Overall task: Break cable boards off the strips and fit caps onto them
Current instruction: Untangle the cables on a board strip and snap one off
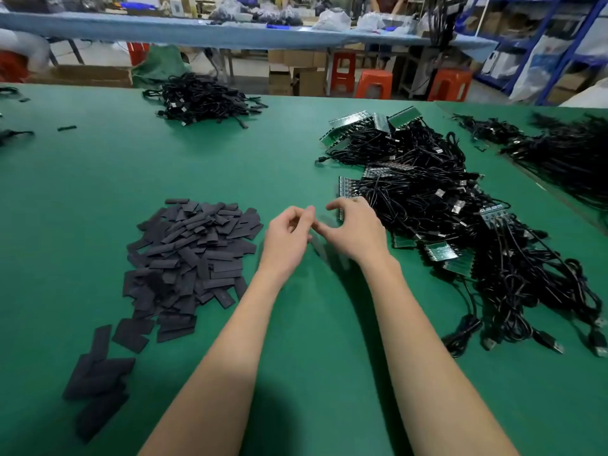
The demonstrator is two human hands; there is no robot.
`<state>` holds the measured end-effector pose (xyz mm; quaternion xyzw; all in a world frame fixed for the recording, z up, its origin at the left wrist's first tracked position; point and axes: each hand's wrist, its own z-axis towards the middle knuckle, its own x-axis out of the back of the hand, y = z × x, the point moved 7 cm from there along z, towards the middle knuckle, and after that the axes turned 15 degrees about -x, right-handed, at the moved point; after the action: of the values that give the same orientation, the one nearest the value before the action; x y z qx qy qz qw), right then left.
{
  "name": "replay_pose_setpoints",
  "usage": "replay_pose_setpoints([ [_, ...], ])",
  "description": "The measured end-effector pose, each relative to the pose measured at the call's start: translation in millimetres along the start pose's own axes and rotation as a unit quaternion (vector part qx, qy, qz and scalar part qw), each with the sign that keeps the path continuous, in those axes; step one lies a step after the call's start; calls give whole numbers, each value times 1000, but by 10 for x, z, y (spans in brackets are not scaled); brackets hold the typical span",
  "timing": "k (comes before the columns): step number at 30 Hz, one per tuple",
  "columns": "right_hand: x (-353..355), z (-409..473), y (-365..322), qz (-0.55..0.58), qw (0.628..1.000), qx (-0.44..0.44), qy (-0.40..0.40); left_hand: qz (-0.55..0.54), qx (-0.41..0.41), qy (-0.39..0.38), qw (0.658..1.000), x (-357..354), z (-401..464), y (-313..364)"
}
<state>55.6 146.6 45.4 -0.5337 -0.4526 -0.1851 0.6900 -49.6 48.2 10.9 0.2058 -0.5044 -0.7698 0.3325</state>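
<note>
caps piled on the green bench left of the left hand, both hands' grip curled with fingertips nearly touching, can't tell what's held, right hand just beside the cable boards.

no lettering, label, brand or number can be read anywhere here; any markings on the green circuit boards and distant boxes are too blurred.
</note>
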Motion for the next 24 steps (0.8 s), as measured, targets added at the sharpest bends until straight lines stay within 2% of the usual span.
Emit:
replay_pose_setpoints([
  [4,-64,44,119,-64,995,-71,-22,39,-7,-13,999,-36,-23,43],
  [12,-139,108,93,-130,987,-83,-41,102,-21,-38,994,-69,-25,20],
  [19,-43,76,164,-38,996,-77,15,115,-23,-50,992,-101,-36,51],
  [24,-3,99,170,-19,997,-69,-6,104,-27,-54,993,-98,-28,67],
])
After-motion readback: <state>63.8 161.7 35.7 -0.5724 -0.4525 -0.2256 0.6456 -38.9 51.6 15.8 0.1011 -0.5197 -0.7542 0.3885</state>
